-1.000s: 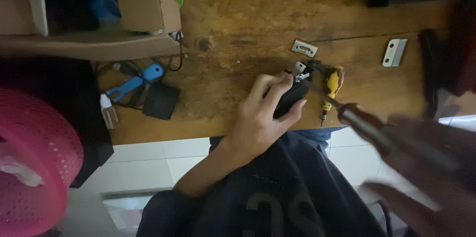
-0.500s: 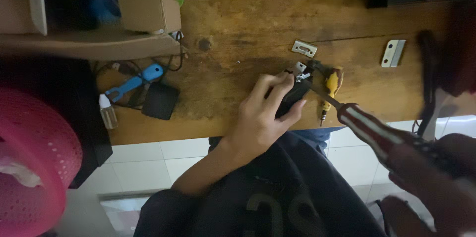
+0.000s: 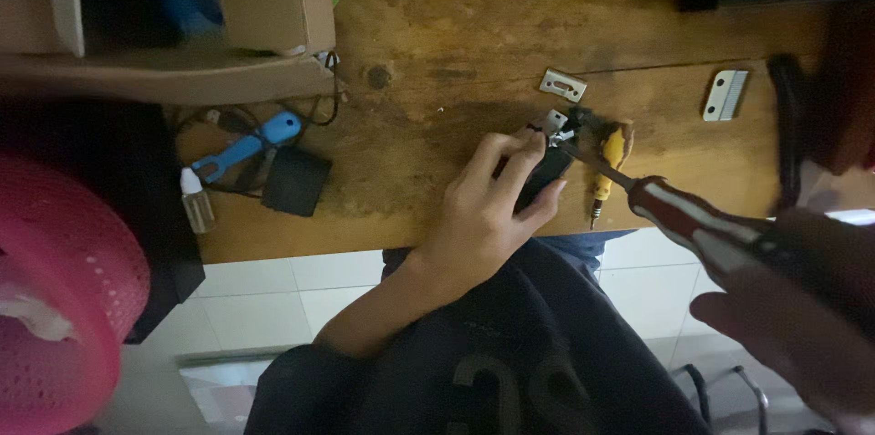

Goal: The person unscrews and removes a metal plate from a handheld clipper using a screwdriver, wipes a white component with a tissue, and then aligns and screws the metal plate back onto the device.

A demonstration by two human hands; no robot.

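Head view, looking down on a worn wooden worktop [image 3: 437, 25], grain running across the frame, stained dark near the middle. Centre of the frame: left hand [image 3: 488, 216] curled narrow around a small black clipper body [image 3: 543, 178], fingers wrapped over its top, pinning it to the wood close to the near edge. Long axis of that black body slanted from lower left up to upper right, metal head end [image 3: 558, 122] pointing toward the upper right. Lower right of the frame: right hand [image 3: 802, 307], blurred and very near the camera, closed on the red-and-white striped handle of a screwdriver [image 3: 693, 221]; slim steel shaft angled up and left, tip meeting the metal head end just beside the left fingertips. Left hand plainly the nearer to the clipper body, right hand well apart, joined only by the tool. Just right of the tip, a yellow-handled small screwdriver [image 3: 609, 162] lying nearly upright in the frame. Farther up and right, a small flat metal plate [image 3: 562, 85] and a toothed metal blade [image 3: 725, 94], both dull grey and loose on the wood. Left of centre, a blue plastic-handled tool [image 3: 244, 151], a black square adapter [image 3: 294, 182] and a small white-capped bottle [image 3: 193, 200].
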